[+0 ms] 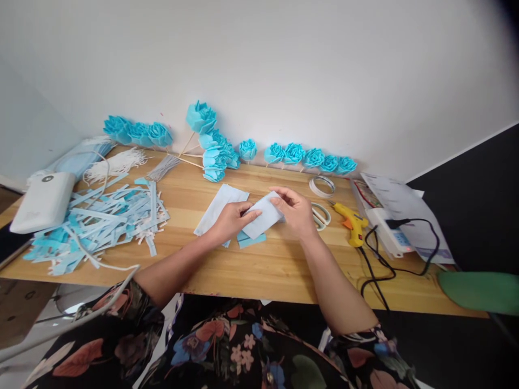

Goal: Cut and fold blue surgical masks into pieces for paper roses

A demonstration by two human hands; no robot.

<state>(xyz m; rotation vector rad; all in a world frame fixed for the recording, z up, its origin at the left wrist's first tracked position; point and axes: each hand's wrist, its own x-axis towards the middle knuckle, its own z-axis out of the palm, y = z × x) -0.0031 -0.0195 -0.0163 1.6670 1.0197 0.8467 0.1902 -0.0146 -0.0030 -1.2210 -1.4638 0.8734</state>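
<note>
A pale blue rectangle of mask fabric [263,217] is held up over the middle of the table, tilted. My left hand [234,220] pinches its left edge between thumb and fingers. At its upper right, my right hand [295,209] grips the same piece, thumb on the front and fingers behind. Flat on the table under my left hand lies a larger light blue fabric sheet [219,208], partly covered. A small darker blue piece [252,241] shows below the held one. Scissors [322,216] lie just right of my right hand, their blades hidden behind it.
Blue fabric flowers [294,154] on sticks line the wall. At left are a heap of cut strips [101,216], a white power bank [44,201] and wire pieces [164,166]. A tape roll [322,186], yellow glue gun [352,222] and corded power strip [387,235] lie right.
</note>
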